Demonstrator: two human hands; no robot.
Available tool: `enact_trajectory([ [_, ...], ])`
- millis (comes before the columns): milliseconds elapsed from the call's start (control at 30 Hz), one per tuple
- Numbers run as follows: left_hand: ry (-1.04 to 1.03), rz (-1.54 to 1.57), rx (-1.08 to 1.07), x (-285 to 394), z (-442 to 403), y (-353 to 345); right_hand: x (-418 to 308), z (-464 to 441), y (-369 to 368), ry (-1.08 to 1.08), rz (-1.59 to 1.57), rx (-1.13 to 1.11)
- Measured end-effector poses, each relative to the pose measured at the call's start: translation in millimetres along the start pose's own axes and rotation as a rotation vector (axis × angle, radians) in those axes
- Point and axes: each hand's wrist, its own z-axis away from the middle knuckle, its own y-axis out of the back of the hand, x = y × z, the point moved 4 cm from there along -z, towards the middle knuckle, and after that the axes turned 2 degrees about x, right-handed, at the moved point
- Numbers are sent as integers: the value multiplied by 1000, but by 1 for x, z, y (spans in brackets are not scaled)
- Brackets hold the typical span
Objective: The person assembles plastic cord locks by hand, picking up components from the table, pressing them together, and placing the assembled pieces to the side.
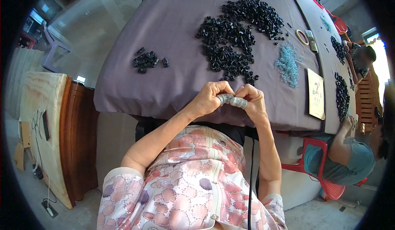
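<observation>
The largest thing is a long table under a mauve-grey cloth, with a wooden cabinet apart from it, on the far left side of the view. On the other side, a co-worker in a teal top sits in a red chair near further groups of black pieces. In front of the person, a broad heap of small black pieces spreads loose over the cloth, reaching nearly to the hands. Right of it lie a patch of pale blue beads, also loose, and a printed card. The right hand and the left hand meet at the table's near edge, fingers curled and tips pinched close together; whatever is between them is too small or hidden to tell. Well to the left of the heap sits a much smaller cluster of black pieces, one lying just beside it. Judging by how things lie, only this little share is set apart, while most pieces are loose; whether the cluster is finished cannot be told. Beyond the card are a tube-like item and a ring of tape. Smallest are the grey patterned wraps that appear to cover fingers of both hands.
</observation>
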Motion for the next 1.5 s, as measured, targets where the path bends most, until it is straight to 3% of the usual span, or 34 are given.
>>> enact_trajectory([
  [433,69,296,20,-2,-5,4,-4,-1,-14,-3,-92,111],
  [567,72,344,31,-6,-7,4,-5,1,-15,35,126,84],
  [733,53,303,-2,-9,-8,6,-1,1,-14,-25,264,54],
  [933,78,357,59,-10,-7,5,-7,-1,-13,79,278,146],
  [1233,86,304,36,-8,-8,4,-3,-2,-12,160,259,199],
  [1333,113,293,40,-7,-8,3,-9,0,-16,136,105,227],
  [1500,121,374,34,-8,-8,2,-7,-1,-14,176,354,212],
])
